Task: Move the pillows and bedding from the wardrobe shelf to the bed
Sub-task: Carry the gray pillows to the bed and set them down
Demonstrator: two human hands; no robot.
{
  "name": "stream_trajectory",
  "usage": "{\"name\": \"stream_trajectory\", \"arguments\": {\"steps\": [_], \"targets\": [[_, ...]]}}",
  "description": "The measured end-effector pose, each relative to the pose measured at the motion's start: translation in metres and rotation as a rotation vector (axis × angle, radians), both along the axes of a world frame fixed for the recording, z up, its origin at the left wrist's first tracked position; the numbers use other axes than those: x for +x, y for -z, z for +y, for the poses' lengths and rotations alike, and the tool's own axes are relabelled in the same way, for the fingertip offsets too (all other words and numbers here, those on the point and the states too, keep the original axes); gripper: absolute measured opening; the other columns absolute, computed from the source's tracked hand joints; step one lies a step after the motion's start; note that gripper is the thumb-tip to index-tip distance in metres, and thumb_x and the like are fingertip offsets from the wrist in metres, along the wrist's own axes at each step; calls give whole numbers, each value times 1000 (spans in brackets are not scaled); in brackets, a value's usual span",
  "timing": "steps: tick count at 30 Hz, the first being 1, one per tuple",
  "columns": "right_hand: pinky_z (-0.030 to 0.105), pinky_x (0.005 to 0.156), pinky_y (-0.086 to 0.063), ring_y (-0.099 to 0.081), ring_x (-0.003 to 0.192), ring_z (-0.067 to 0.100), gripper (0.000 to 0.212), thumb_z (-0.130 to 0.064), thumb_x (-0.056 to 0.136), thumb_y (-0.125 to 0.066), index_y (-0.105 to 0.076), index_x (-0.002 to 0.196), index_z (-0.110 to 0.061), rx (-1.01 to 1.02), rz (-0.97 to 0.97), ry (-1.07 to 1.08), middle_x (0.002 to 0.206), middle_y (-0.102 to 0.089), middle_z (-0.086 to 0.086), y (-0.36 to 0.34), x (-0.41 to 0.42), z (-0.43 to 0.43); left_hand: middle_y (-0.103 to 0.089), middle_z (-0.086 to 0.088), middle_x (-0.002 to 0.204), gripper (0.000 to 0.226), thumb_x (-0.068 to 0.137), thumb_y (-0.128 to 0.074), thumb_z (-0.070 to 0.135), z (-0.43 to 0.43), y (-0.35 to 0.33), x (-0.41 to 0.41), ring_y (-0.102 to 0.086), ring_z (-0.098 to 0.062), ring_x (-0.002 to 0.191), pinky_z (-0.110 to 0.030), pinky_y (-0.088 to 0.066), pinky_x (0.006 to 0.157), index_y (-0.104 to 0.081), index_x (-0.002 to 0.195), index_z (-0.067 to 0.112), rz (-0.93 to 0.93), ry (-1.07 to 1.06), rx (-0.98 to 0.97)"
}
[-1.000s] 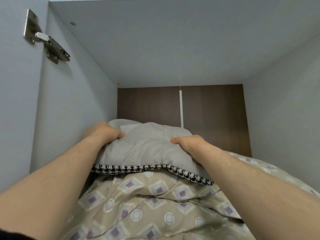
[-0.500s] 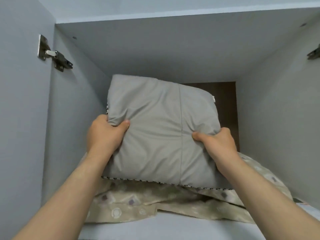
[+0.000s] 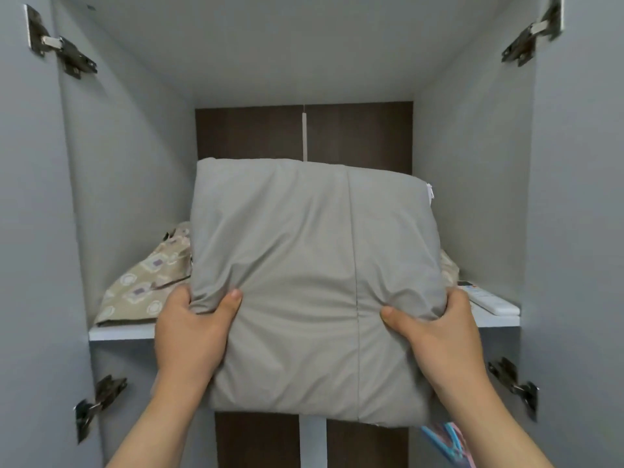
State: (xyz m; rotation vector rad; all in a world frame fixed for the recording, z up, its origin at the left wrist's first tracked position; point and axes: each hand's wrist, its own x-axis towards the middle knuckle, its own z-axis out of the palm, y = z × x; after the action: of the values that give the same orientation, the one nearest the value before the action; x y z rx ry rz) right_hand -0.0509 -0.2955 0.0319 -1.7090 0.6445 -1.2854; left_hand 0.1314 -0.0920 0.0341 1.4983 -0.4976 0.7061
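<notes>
Shelf edge (image 3: 118, 332) behind pillow (image 3: 304, 265) between left hand (image 3: 192, 329) and right hand (image 3: 439, 332)

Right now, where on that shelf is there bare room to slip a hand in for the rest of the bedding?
Bare shelf shows only as a thin front strip ahead of the patterned bedding, and a small patch in front of the remote by the right wall. Above the bedding is open air. Bedding crowds the left; the pillow hides the middle.
</notes>
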Motion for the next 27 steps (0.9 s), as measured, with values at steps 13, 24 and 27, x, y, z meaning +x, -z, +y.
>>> {"name": "stream_trajectory", "arguments": {"steps": [13,24,27], "targets": [[38,74,-51,-60,83,6,56,-37,59,-84,-45,98,-27,39,168,317,90,-60,-16,46,-111,104,-59,-3,85,29,77,-77,28,19,80,-52,-55,-18,80,-23,-38,62,-59,90,10,118,362,21],[37,74,-49,-58,82,4,60,-45,58,-81,-42,101,-30,-105,217,715,87,-57,-19,20,-256,233,-65,-11,99,43,71,-74,44,38,84,-171,-64,-29,94,-46,-53,81,-60,98,13,208,719,-121],[34,71,-48,-56,81,1,58,-43,56,-82,-43,97,-33,-118,174,835,87,-56,-20,15,-315,274,-64,-9,94,41,69,-74,48,49,75,-228,-64,-27,89,-46,-53,78,-59,92,18,189,800,-171]]}}
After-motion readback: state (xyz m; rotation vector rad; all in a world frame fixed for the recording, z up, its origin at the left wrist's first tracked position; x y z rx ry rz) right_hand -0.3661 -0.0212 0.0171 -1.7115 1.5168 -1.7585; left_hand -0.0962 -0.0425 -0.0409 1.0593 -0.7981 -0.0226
